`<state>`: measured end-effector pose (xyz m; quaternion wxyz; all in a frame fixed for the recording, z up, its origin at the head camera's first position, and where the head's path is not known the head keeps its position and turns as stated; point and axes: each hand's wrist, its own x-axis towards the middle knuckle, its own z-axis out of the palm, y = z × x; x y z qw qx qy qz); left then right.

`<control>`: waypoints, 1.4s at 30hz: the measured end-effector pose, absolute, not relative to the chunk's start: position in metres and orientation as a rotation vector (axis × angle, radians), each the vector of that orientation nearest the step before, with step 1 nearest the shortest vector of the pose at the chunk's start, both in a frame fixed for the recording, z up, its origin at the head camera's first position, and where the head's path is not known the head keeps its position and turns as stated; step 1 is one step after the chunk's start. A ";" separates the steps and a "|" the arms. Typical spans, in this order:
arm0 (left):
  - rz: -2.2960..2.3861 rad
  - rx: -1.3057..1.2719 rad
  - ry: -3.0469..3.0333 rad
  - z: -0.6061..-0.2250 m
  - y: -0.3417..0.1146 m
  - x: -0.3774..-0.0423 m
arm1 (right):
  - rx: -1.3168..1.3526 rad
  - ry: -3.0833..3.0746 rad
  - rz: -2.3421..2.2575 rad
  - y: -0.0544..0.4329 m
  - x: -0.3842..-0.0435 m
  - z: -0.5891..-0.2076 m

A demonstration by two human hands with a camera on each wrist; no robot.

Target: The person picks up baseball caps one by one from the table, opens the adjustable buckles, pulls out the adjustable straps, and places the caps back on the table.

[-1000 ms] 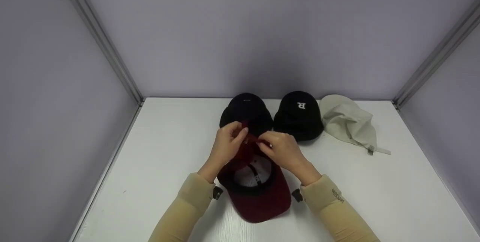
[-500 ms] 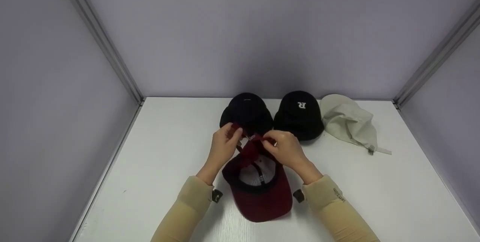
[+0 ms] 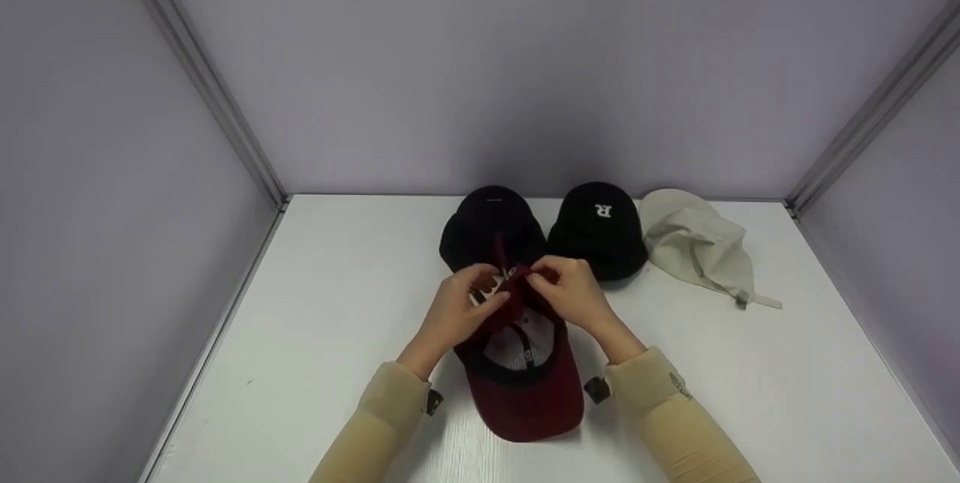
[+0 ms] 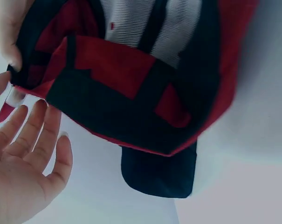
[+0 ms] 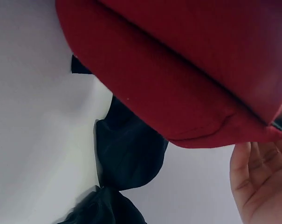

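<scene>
A red baseball cap (image 3: 525,408) lies upside down before me, its brim toward my body. Its pale lining (image 4: 131,23) and dark inner band show. At the back opening my right hand (image 3: 574,295) pinches the edge beside a small buckle. My left hand (image 3: 454,310) is on the other side, thumb and fingers apart around the strap area; the left wrist view shows this hand (image 4: 24,163) with spread fingers below the edge. The red strap end (image 3: 500,247) sticks out loose beyond the hands. Red cloth (image 5: 168,79) covers much of the right wrist view.
Behind the red cap stand a dark cap (image 3: 491,217) and a black cap with a white R (image 3: 596,243). A crumpled cream cap (image 3: 697,243) lies to their right with its strap out. Grey panels (image 3: 480,63) enclose the white table (image 3: 337,280) at the back and sides.
My left hand has let go of the strap end and come back toward me, its thumb and fingers parting. The right hand still pinches the cap's back edge.
</scene>
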<state>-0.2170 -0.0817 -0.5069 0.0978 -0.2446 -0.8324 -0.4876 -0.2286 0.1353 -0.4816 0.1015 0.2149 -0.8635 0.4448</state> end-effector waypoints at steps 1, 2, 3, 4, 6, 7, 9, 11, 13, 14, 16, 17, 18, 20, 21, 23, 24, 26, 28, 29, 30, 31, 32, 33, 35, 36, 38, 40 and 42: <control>-1.389 -0.739 -2.482 -0.509 -0.081 -0.217 | 0.630 -2.556 1.331 0.136 -0.229 -0.481; -1.340 -0.743 -2.501 -0.511 -0.080 -0.217 | 0.635 -2.560 1.338 0.136 -0.229 -0.482; -1.303 -0.743 -2.516 -0.513 -0.080 -0.217 | 0.644 -2.561 1.345 0.137 -0.229 -0.482; -1.275 -0.737 -2.528 -0.514 -0.080 -0.217 | 0.657 -2.564 1.351 0.138 -0.230 -0.482; -1.263 -0.717 -2.531 -0.514 -0.079 -0.217 | 0.685 -2.565 1.352 0.139 -0.231 -0.484; -1.269 -0.704 -2.528 -0.514 -0.079 -0.217 | 0.698 -2.563 1.352 0.140 -0.231 -0.484; -1.310 -0.690 -2.504 -0.514 -0.078 -0.219 | 0.719 -2.561 1.340 0.142 -0.232 -0.485; -1.354 -0.688 -2.474 -0.514 -0.077 -0.221 | 0.732 -2.554 1.336 0.143 -0.233 -0.486; -1.380 -0.694 -2.453 -0.514 -0.076 -0.224 | 0.745 -2.543 1.330 0.144 -0.234 -0.488; -1.391 -0.699 -2.443 -0.515 -0.075 -0.225 | 0.751 -2.535 1.326 0.144 -0.235 -0.489; -1.406 -0.716 -2.429 -0.515 -0.073 -0.227 | 0.754 -2.522 1.322 0.145 -0.236 -0.491; -1.404 -0.725 -2.427 -0.516 -0.072 -0.227 | 0.754 -2.516 1.315 0.145 -0.237 -0.492; -1.405 -0.731 -2.426 -0.516 -0.072 -0.228 | 0.754 -2.506 1.308 0.145 -0.238 -0.494; -1.402 -0.743 -2.428 -0.516 -0.071 -0.228 | 0.745 -2.497 1.295 0.144 -0.239 -0.496; -1.396 -0.754 -2.428 -0.516 -0.070 -0.228 | 0.743 -2.496 1.282 0.144 -0.240 -0.498; -1.383 -0.770 -2.433 -0.515 -0.070 -0.227 | 0.744 -2.493 1.247 0.143 -0.241 -0.500; -1.377 -0.777 -2.434 -0.515 -0.070 -0.227 | 0.745 -2.494 1.226 0.143 -0.241 -0.501; -1.361 -0.788 -2.441 -0.514 -0.070 -0.227 | 0.750 -2.503 1.179 0.142 -0.241 -0.502; -1.352 -0.788 -2.447 -0.514 -0.069 -0.227 | 0.762 -2.501 1.145 0.141 -0.242 -0.502; -1.348 -0.783 -2.450 -0.514 -0.069 -0.226 | 0.765 -2.498 1.138 0.141 -0.242 -0.502; -1.340 -0.777 -2.452 -0.513 -0.069 -0.226 | 0.771 -2.486 1.134 0.141 -0.242 -0.503; -1.333 -0.768 -2.454 -0.513 -0.068 -0.226 | 0.775 -2.475 1.132 0.140 -0.242 -0.503; -1.324 -0.758 -2.454 -0.513 -0.068 -0.225 | 0.777 -2.461 1.135 0.140 -0.242 -0.503; -1.312 -0.747 -2.454 -0.513 -0.068 -0.225 | 0.778 -2.444 1.135 0.140 -0.242 -0.503; -1.286 -0.723 -2.449 -0.513 -0.067 -0.224 | 0.773 -2.416 1.131 0.139 -0.241 -0.502; -1.269 -0.710 -2.447 -0.513 -0.067 -0.224 | 0.768 -2.403 1.123 0.139 -0.241 -0.502; -1.236 -0.685 -2.444 -0.514 -0.066 -0.224 | 0.755 -2.383 1.111 0.138 -0.241 -0.502; -1.208 -0.666 -2.444 -0.514 -0.066 -0.223 | 0.742 -2.366 1.093 0.137 -0.241 -0.502; -1.175 -0.649 -2.450 -0.513 -0.065 -0.223 | 0.730 -2.345 1.083 0.136 -0.241 -0.503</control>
